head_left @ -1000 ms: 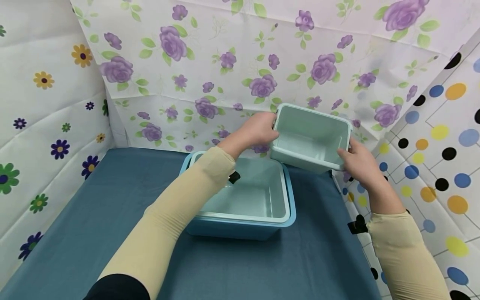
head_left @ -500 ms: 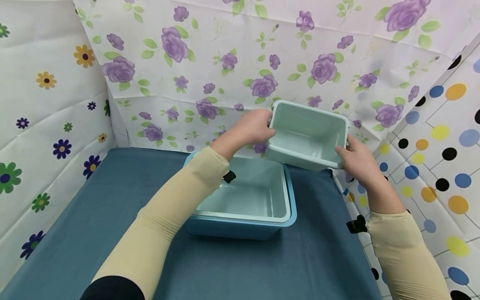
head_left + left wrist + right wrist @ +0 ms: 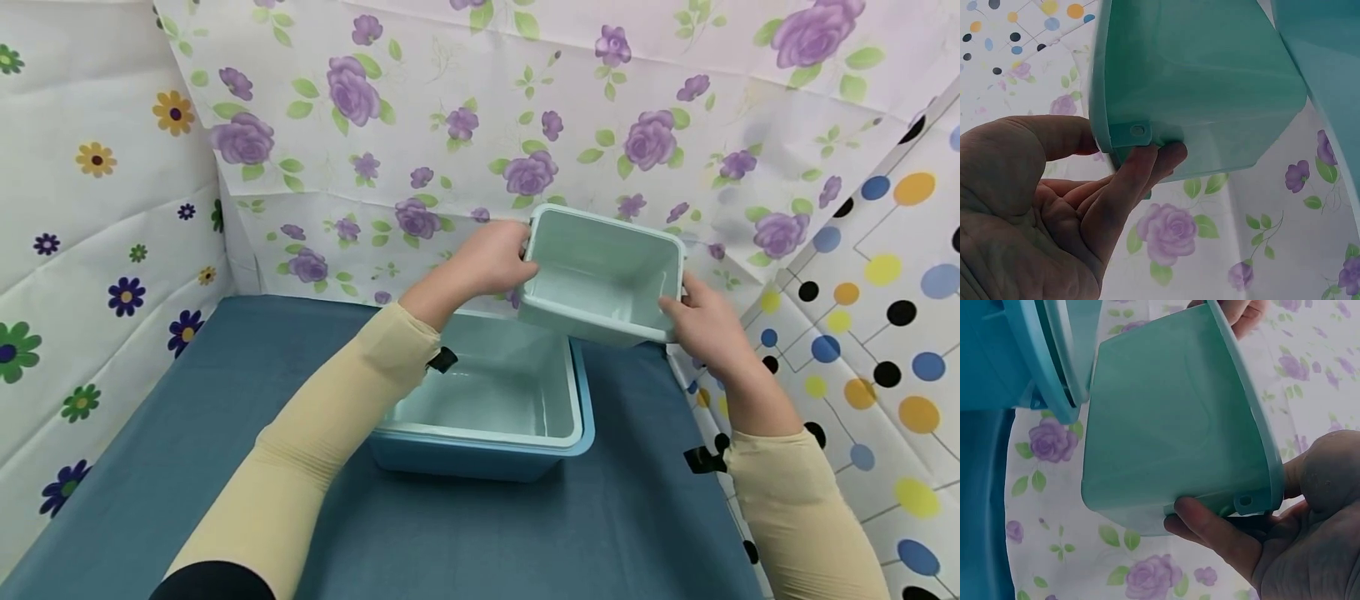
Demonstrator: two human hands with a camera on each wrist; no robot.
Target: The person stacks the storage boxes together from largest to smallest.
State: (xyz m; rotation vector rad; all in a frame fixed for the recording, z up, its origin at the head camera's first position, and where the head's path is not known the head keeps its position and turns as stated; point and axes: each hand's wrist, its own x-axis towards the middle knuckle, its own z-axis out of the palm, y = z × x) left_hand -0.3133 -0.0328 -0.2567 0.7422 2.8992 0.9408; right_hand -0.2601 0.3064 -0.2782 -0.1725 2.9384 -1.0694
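A small pale green plastic bin (image 3: 600, 267) is held up, tilted with its opening toward the head camera; nothing shows inside it. My left hand (image 3: 495, 260) grips its left end, thumb over the rim and fingers under it, as the left wrist view shows beside a small tab (image 3: 1132, 134). At the opposite end my right hand (image 3: 708, 327) pinches the rim the same way, fingers (image 3: 1216, 531) against the outer wall. Below and to the left, a larger pale green bin (image 3: 495, 392) sits nested inside a blue bin (image 3: 480, 462). My left forearm hides part of their left side.
The bins stand on a table with a dark blue cloth (image 3: 465, 542). Behind rises a white sheet with purple flowers (image 3: 420, 100). A daisy-print sheet (image 3: 97, 250) hangs at left, and a dotted sheet (image 3: 862, 333) at right.
Both hands have moved the small bin a little to the left, toward the space above the nested bins. Those have stayed in place.
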